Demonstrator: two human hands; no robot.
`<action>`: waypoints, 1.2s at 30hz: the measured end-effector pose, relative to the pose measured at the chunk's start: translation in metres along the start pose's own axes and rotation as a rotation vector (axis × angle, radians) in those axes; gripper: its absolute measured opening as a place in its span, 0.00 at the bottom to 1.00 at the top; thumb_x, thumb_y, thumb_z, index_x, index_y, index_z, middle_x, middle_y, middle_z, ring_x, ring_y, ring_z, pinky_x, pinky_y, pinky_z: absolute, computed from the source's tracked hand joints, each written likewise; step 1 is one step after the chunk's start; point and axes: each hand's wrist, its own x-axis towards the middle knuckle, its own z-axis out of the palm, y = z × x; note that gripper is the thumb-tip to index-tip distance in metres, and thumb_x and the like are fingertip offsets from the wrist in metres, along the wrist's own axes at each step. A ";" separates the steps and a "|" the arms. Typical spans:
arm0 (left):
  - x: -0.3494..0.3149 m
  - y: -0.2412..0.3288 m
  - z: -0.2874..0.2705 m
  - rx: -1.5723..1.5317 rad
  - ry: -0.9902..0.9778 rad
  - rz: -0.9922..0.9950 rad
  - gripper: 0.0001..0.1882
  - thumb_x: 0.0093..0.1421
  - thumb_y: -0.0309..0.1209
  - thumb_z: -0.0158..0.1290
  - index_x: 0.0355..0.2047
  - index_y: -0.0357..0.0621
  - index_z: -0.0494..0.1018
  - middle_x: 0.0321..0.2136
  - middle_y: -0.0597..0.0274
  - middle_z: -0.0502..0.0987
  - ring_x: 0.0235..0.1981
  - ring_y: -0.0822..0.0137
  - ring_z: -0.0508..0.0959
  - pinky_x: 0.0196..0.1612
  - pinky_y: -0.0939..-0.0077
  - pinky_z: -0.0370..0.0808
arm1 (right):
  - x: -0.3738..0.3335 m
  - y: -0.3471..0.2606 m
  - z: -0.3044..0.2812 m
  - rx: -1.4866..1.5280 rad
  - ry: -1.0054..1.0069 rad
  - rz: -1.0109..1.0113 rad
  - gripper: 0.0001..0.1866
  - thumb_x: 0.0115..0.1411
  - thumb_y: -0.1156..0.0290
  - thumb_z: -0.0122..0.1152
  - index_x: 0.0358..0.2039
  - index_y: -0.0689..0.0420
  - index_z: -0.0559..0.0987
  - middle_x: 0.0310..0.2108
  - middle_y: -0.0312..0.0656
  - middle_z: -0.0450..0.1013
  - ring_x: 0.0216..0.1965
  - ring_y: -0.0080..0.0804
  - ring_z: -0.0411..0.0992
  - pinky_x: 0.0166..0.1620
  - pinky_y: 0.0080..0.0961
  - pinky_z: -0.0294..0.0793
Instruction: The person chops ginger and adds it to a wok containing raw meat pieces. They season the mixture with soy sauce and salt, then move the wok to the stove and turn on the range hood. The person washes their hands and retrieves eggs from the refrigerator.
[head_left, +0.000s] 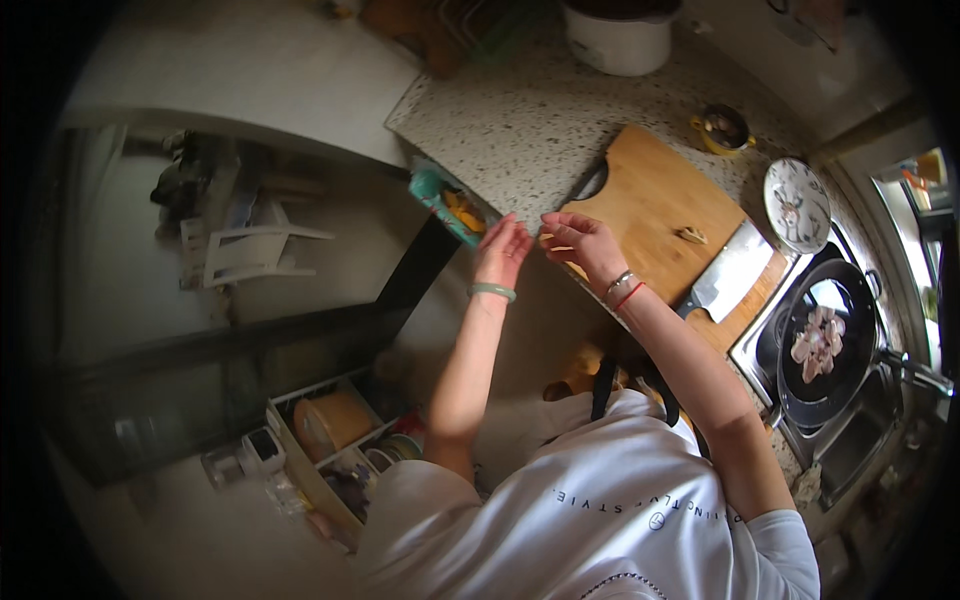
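My left hand (pixel 503 252), with a pale green bangle at its wrist, is raised over the counter's corner. Its fingers are slightly curled and apart, and nothing shows in them. Close by on its right, my right hand (pixel 585 245) is bent with its fingertips drawn together over the edge of the wooden cutting board (pixel 650 190). Whatever it pinches, if anything, is too small to make out. A small brownish piece (pixel 692 235) lies on the board, and a cleaver (pixel 732 272) rests across its right part. Left of my hands, a teal container (pixel 430 187) holds orange scraps at the counter edge.
At the right, a black frying pan (pixel 800 375) with pale raw pieces (pixel 818 343) sits on the stove. Behind it are a patterned plate (pixel 797 207) and a small yellow pot (pixel 722 128). A white cooker (pixel 620 40) stands far back; an open drawer rack (pixel 325 450) is low left.
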 end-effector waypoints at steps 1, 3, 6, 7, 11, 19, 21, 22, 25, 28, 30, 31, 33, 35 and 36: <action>0.007 0.007 -0.019 0.019 0.079 0.075 0.14 0.59 0.26 0.54 0.46 0.41 0.71 0.37 0.61 0.75 0.37 0.69 0.76 0.46 0.72 0.74 | 0.004 0.003 0.012 -0.017 -0.027 0.005 0.13 0.63 0.69 0.53 0.45 0.62 0.75 0.38 0.39 0.75 0.36 0.26 0.75 0.38 0.22 0.76; 0.030 0.014 -0.059 0.002 0.231 0.163 0.14 0.59 0.25 0.54 0.46 0.40 0.71 0.38 0.59 0.75 0.38 0.68 0.76 0.46 0.72 0.74 | 0.010 0.010 0.030 -0.027 -0.096 0.030 0.16 0.64 0.67 0.51 0.48 0.64 0.73 0.42 0.42 0.74 0.42 0.29 0.74 0.45 0.25 0.74; 0.074 0.014 -0.131 0.054 0.358 0.157 0.17 0.59 0.31 0.54 0.50 0.48 0.69 0.46 0.63 0.73 0.49 0.65 0.72 0.51 0.61 0.68 | 0.028 0.027 0.052 0.126 -0.170 0.067 0.21 0.65 0.62 0.47 0.51 0.64 0.71 0.48 0.46 0.72 0.50 0.33 0.71 0.52 0.29 0.70; 0.080 0.016 -0.117 0.091 0.392 0.096 0.18 0.60 0.34 0.54 0.51 0.51 0.69 0.48 0.65 0.72 0.52 0.65 0.69 0.52 0.58 0.66 | 0.039 0.029 0.051 0.121 -0.135 0.068 0.22 0.66 0.60 0.46 0.51 0.64 0.71 0.48 0.45 0.72 0.50 0.33 0.70 0.53 0.30 0.69; 0.076 0.031 -0.087 0.249 0.460 0.066 0.24 0.60 0.47 0.52 0.55 0.60 0.65 0.57 0.73 0.64 0.62 0.64 0.56 0.55 0.45 0.57 | 0.050 0.029 0.058 0.113 -0.119 0.084 0.25 0.66 0.54 0.46 0.50 0.64 0.72 0.49 0.44 0.72 0.52 0.33 0.69 0.55 0.31 0.65; 0.045 -0.040 0.025 0.695 -0.142 0.343 0.09 0.59 0.32 0.56 0.37 0.42 0.76 0.32 0.68 0.78 0.34 0.79 0.74 0.37 0.85 0.71 | -0.016 0.001 -0.047 -0.152 0.167 -0.109 0.13 0.63 0.65 0.53 0.39 0.63 0.77 0.34 0.40 0.77 0.31 0.26 0.76 0.37 0.19 0.75; 0.038 -0.075 0.067 0.767 -0.346 0.405 0.07 0.57 0.29 0.57 0.35 0.41 0.76 0.31 0.65 0.79 0.32 0.74 0.76 0.39 0.80 0.73 | -0.041 0.007 -0.085 -0.223 0.356 -0.203 0.13 0.62 0.66 0.54 0.36 0.64 0.78 0.29 0.40 0.77 0.28 0.25 0.77 0.34 0.19 0.75; 0.036 -0.089 0.086 0.895 -0.448 0.445 0.07 0.56 0.27 0.57 0.36 0.42 0.76 0.32 0.63 0.78 0.32 0.72 0.76 0.38 0.79 0.73 | -0.054 0.012 -0.103 -0.376 0.471 -0.236 0.12 0.61 0.67 0.54 0.35 0.64 0.78 0.27 0.40 0.77 0.27 0.25 0.76 0.32 0.19 0.75; 0.021 -0.117 0.145 1.161 -0.682 0.568 0.11 0.51 0.23 0.59 0.36 0.43 0.76 0.31 0.64 0.76 0.30 0.71 0.75 0.35 0.77 0.73 | -0.083 0.042 -0.149 -0.812 0.760 -0.329 0.09 0.58 0.68 0.56 0.32 0.59 0.79 0.24 0.47 0.76 0.25 0.39 0.76 0.30 0.29 0.74; 0.030 -0.147 0.161 1.322 -0.752 0.794 0.13 0.48 0.21 0.59 0.36 0.45 0.76 0.30 0.61 0.75 0.30 0.65 0.75 0.35 0.73 0.74 | -0.110 0.045 -0.143 -1.027 0.847 -0.329 0.07 0.55 0.68 0.58 0.32 0.55 0.79 0.25 0.46 0.76 0.29 0.45 0.75 0.34 0.35 0.74; 0.041 -0.159 0.165 1.309 -0.782 0.767 0.10 0.51 0.21 0.58 0.36 0.43 0.76 0.30 0.63 0.75 0.31 0.69 0.76 0.34 0.76 0.74 | -0.117 0.049 -0.145 -1.015 0.850 -0.293 0.08 0.55 0.67 0.59 0.33 0.55 0.79 0.26 0.46 0.76 0.27 0.42 0.75 0.32 0.33 0.74; 0.045 -0.164 0.161 1.265 -0.762 0.572 0.09 0.52 0.21 0.57 0.35 0.42 0.76 0.30 0.65 0.75 0.31 0.71 0.76 0.34 0.78 0.74 | -0.119 0.048 -0.145 -0.994 0.853 -0.290 0.09 0.56 0.65 0.59 0.33 0.56 0.79 0.26 0.44 0.76 0.26 0.39 0.75 0.31 0.30 0.74; 0.037 -0.155 0.163 1.170 -0.708 0.183 0.07 0.55 0.22 0.56 0.35 0.40 0.75 0.30 0.67 0.75 0.33 0.74 0.76 0.34 0.81 0.73 | -0.119 0.050 -0.151 -0.507 0.814 -0.286 0.12 0.59 0.63 0.58 0.35 0.59 0.78 0.27 0.41 0.76 0.24 0.32 0.75 0.29 0.25 0.74; 0.020 -0.136 0.163 1.005 -0.749 0.083 0.06 0.56 0.20 0.55 0.34 0.37 0.75 0.33 0.67 0.74 0.35 0.76 0.76 0.35 0.83 0.74 | -0.117 0.043 -0.152 -0.169 0.742 -0.282 0.14 0.60 0.61 0.58 0.37 0.61 0.77 0.28 0.39 0.76 0.24 0.26 0.74 0.28 0.20 0.74; 0.010 -0.127 0.160 0.952 -0.791 0.170 0.06 0.55 0.18 0.55 0.34 0.37 0.75 0.34 0.66 0.73 0.35 0.76 0.76 0.35 0.83 0.75 | -0.119 0.028 -0.148 -0.073 0.705 -0.281 0.15 0.60 0.61 0.58 0.38 0.62 0.77 0.28 0.38 0.76 0.24 0.24 0.74 0.28 0.18 0.73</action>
